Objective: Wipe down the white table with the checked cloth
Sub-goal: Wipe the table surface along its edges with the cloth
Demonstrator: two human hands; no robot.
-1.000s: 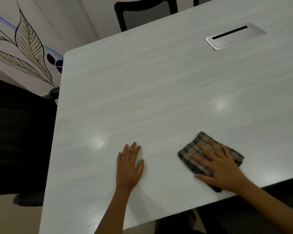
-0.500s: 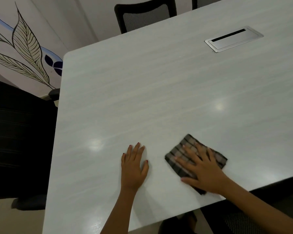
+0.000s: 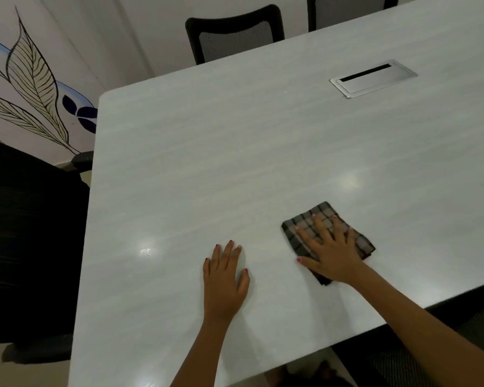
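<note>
- The folded brown-and-black checked cloth (image 3: 329, 233) lies flat on the pale white wood-grain worktop (image 3: 235, 141), near its front edge.
- The right hand (image 3: 331, 248) presses on it with fingers spread: a flat, released grip, nothing pinched.
- The left hand (image 3: 224, 277) rests palm-down on bare worktop beside the cloth, also released, apart from it.
- Risk: with only downward pressure, a quick stroke could let the cloth bunch or slip from under the palm.
- Risk: a pass running too close to the front edge could carry the cloth off.
- The recessed silver metal cable hatch (image 3: 373, 78), well apart, could snag a corner during far strokes.
</note>
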